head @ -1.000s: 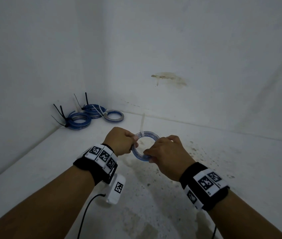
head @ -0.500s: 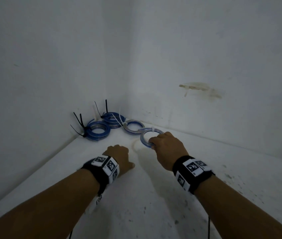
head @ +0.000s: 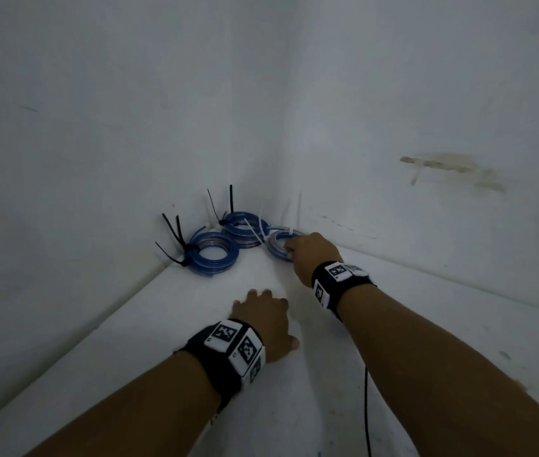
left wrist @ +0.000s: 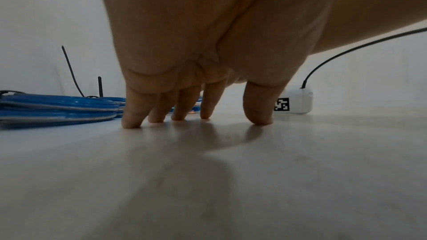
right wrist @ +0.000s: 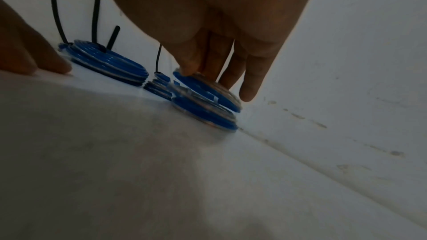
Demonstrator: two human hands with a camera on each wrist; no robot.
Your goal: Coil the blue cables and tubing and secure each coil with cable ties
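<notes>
In the head view my right hand reaches into the far corner and pinches a small blue tubing coil bound with a white cable tie. In the right wrist view my right hand holds that held coil tilted on top of another coil. My left hand holds nothing. Its spread fingertips rest on the white table. Two more tied coils lie in the corner, the left coil and the middle coil, both with black ties sticking up.
White walls close in the corner on the left and behind the coils. A stained patch marks the right wall. A black wire runs from my right wrist. The right wrist's white camera box shows beyond my left thumb.
My right hand has carried the tied coil from mid-table to the far corner, onto the coils there. My left hand let go of it and dropped onto the table.
</notes>
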